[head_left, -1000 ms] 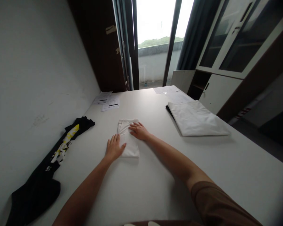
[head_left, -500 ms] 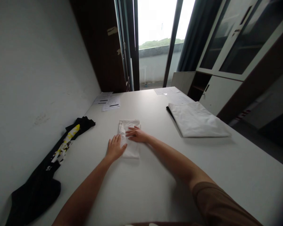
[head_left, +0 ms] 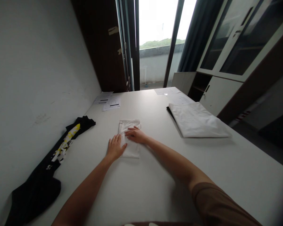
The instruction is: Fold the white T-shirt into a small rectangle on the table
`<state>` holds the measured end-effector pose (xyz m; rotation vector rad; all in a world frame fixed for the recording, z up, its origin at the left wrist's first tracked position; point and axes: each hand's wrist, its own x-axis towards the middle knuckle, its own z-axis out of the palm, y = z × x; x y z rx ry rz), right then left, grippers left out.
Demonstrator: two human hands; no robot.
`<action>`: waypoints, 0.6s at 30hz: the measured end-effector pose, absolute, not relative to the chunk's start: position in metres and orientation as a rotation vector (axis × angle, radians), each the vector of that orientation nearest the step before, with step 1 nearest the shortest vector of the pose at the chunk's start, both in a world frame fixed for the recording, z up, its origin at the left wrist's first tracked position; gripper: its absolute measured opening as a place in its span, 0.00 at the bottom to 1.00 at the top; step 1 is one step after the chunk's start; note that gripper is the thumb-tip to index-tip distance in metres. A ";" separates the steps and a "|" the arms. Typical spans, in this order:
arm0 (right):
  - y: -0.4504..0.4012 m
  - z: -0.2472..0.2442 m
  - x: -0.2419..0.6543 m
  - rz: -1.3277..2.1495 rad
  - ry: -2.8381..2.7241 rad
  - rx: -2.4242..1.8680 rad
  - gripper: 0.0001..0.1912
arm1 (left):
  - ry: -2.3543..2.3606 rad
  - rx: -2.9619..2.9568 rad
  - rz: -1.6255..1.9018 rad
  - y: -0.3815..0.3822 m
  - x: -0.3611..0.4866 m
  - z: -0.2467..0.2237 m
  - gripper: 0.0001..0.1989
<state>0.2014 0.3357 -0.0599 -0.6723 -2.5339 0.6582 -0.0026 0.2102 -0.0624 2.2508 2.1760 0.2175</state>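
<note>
Partly, both flat hands cover the folded white cloth [head_left: 130, 138].

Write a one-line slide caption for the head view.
Both hands, left hand and right hand, press flat on a small folded white cloth on a white table.

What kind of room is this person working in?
Probably an office or workroom. A long white table stands against a wall, printed papers lie at its far end, and a glass-door cabinet stands beside a balcony door. Both hands rest flat on a folded white cloth.
</note>
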 end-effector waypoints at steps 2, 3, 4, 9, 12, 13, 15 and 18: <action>0.336 -0.060 0.202 0.645 -2.548 -0.682 0.17 | 2.169 2.251 0.223 0.210 -0.003 -0.063 0.37; 0.337 -0.059 0.202 0.678 -2.570 -0.654 0.16 | 2.165 2.251 0.227 0.210 -0.003 -0.064 0.37; 0.338 -0.059 0.203 0.719 -2.589 -0.624 0.14 | 2.161 2.251 0.230 0.211 -0.003 -0.064 0.37; 0.340 -0.060 0.205 0.683 -2.547 -0.665 0.12 | 2.170 2.251 0.236 0.212 -0.005 -0.068 0.37; 0.339 -0.059 0.204 0.734 -2.586 -0.601 0.13 | 2.170 2.253 0.234 0.212 -0.004 -0.067 0.37; 0.338 -0.059 0.203 0.760 -2.593 -0.587 0.13 | 2.170 2.251 0.232 0.212 -0.004 -0.066 0.37; 0.337 -0.059 0.202 0.755 -2.571 -0.616 0.13 | 2.171 2.246 0.225 0.211 -0.003 -0.065 0.37; 0.337 -0.059 0.202 0.678 -2.539 -0.670 0.12 | 2.172 2.246 0.221 0.211 -0.003 -0.063 0.37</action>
